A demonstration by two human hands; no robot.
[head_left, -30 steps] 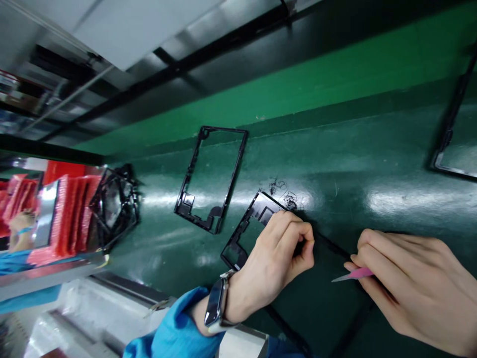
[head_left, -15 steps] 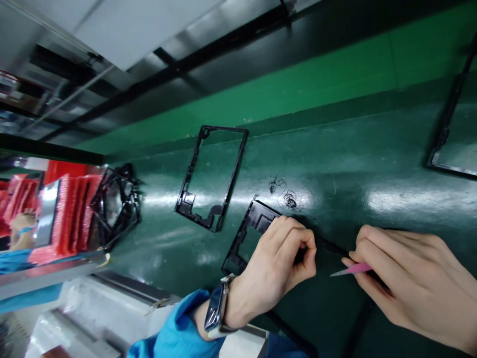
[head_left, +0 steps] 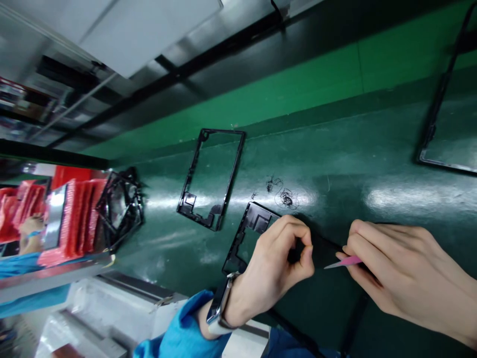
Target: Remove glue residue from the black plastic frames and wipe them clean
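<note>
Take by the outer edges the near black frame [head_left: 257, 217], apparently resting on the table [head_left: 372, 149], partly hidden beneath the left hand [head_left: 274, 266]. Probably light and thin, with slim sides likely to flex or crack. Note left thumb and forefinger meeting, impossible to tell on what, and right hand [head_left: 397, 266] curled round a pink pointed tool [head_left: 346, 262]. Beyond, see dark tangled shreds [head_left: 286, 198] and a second black frame [head_left: 215, 211].

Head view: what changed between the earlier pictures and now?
The frame by the left hand moved slightly down the picture, away from the black strands; a scrap now shows beyond its corner. The pink tool came nearer that hand. Unchanged: the right hand gripping the tool; the upper-left frame.
</note>
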